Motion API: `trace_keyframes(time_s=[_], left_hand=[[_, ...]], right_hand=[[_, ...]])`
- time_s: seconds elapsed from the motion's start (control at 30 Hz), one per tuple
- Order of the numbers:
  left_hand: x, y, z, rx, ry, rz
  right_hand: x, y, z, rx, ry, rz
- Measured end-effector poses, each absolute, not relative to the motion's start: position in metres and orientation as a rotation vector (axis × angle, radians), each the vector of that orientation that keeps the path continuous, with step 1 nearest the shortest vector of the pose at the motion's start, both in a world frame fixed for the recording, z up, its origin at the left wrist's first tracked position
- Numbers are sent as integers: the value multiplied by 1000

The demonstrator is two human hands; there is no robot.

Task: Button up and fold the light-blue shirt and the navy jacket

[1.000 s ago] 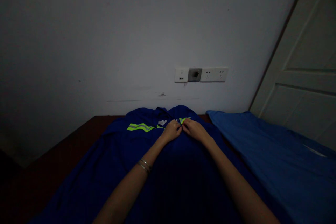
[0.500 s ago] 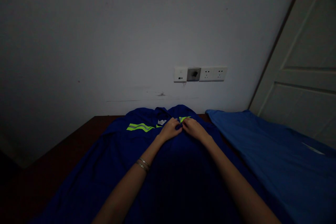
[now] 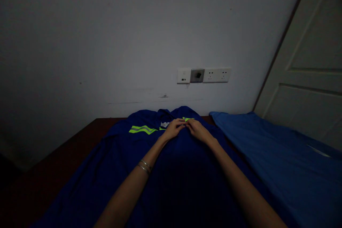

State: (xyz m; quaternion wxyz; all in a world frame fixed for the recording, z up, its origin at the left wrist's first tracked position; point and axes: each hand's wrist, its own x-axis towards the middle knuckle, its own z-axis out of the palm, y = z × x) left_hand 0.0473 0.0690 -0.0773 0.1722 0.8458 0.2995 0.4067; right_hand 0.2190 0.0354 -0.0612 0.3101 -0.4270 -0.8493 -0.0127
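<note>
A dark blue work jacket point(image 3: 117, 156) with yellow-green and grey reflective strips point(image 3: 143, 129) lies spread out before me. Near its upper middle, below the collar, my left hand point(image 3: 173, 130) and my right hand point(image 3: 197, 129) meet with their fingertips almost touching. Both hands are closed in a pinch on the jacket front. A small pale spot shows between the fingers, too small to name. Just left of my left hand is a whitish printed patch point(image 3: 165, 124). Two thin silver bangles point(image 3: 145, 166) circle my left wrist.
The jacket rests on a dark reddish-brown tabletop point(image 3: 80, 142) against a pale wall point(image 3: 120, 42). On the right lies a lighter blue cloth point(image 3: 280, 156). Sockets and a switch panel point(image 3: 216, 75) sit on the wall, and a panelled door point(image 3: 310, 67) stands at right.
The fingers of my left hand have shifted slightly up and come closer to those of my right hand. The jacket stays in place.
</note>
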Motion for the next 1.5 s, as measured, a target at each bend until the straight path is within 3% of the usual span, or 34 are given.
trace_keyframes(time_s=[0.67,1.07,1.3,1.5], left_hand=[[48,53,-81,2688,956,1174],[54,56,-84,2511,962,1305],[50,57,-79,2593,950,1167],[50,58,-79,2704,933,1058]], right_hand=[[217,39,-67,-1169,-2099,104],[218,36,-64,-1202,-1942,613],[234,37,-45,-1219,-2185,128],[227,34,-43,-1294,-2377,28]])
